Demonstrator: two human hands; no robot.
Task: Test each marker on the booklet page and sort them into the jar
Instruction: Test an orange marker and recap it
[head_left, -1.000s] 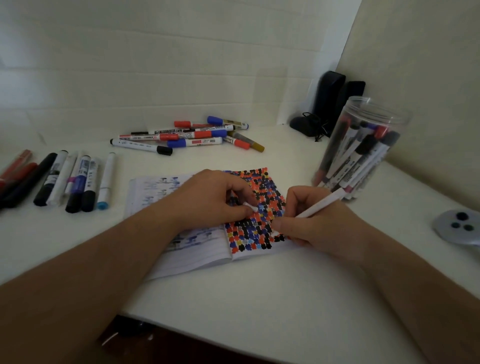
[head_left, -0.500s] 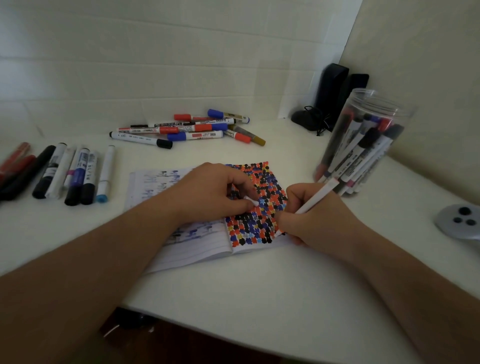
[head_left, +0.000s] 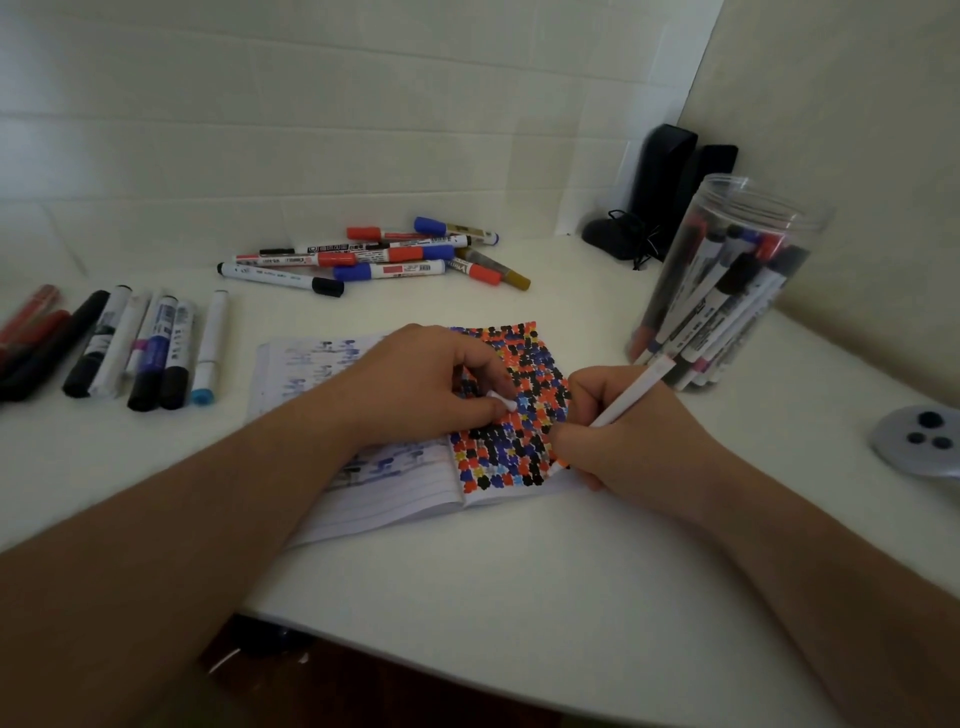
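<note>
White marker (head_left: 631, 396), judged light and rigid, is pinched near its tip by right hand (head_left: 618, 431) over booklet (head_left: 415, 478); cap (head_left: 503, 402) is pinched by left hand (head_left: 415, 389).

A white counter (head_left: 467, 597) fills most of the view. Behind it is a pale wall (head_left: 311, 104) with long flat lines across it. A second wall (head_left: 857, 104) on the right meets it in a corner. The light is soft and dim. Under the counter's front edge it looks dark.
</note>
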